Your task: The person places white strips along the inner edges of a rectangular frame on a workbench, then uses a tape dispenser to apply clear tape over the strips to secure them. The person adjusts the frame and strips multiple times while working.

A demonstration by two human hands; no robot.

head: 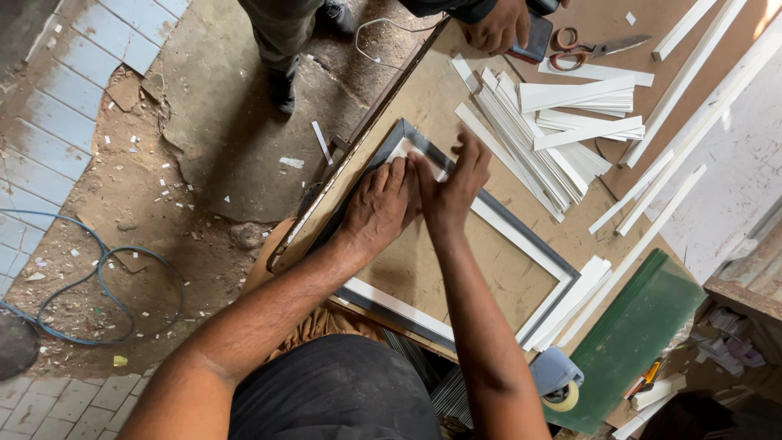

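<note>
Left hand (376, 208), right hand (453, 191) pressed flat on frame (521, 236) corner (fingers together).

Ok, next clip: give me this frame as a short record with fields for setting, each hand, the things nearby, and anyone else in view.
setting: brown workbench seen from above, dirt floor beside it
left hand: pressed flat on the picture frame near its far corner
right hand: beside it, fingers on the frame's white inner strip
nearby: pile of white strips, scissors, green sheet, tape roll
other person: hand on a dark phone
</note>
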